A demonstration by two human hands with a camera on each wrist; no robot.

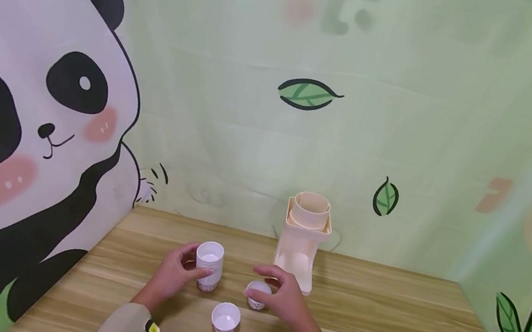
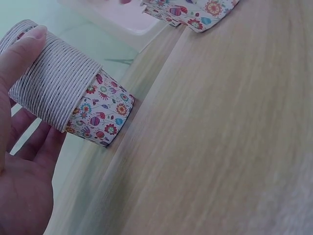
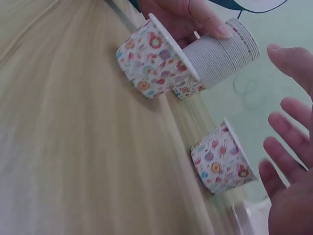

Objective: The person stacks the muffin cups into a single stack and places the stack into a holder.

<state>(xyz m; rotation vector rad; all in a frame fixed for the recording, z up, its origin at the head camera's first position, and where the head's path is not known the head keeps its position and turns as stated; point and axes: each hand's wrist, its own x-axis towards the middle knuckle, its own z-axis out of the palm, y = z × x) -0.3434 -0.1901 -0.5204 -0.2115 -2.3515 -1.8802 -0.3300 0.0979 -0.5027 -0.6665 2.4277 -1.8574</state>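
Note:
My left hand (image 1: 171, 277) grips a tall stack of nested paper cups (image 1: 210, 263), thumb on the near side and fingers behind. In the left wrist view, the stack (image 2: 61, 81) shows many ridged white rims above one flower-printed cup wall, and its base meets the wood. Around a single small paper cup (image 1: 258, 286) my right hand (image 1: 288, 303) hovers with parted fingers. The right wrist view shows a gap between those fingers and that cup (image 3: 218, 159). Another upright flower-printed cup (image 1: 225, 319) stands nearer to me, between the two hands.
A pale pink plastic stand (image 1: 299, 253) with a round holder (image 1: 311, 210) on top rises behind my right hand. The wooden table (image 1: 386, 325) ends at a green wall cloth (image 1: 228, 145) with a panda and leaves printed on it.

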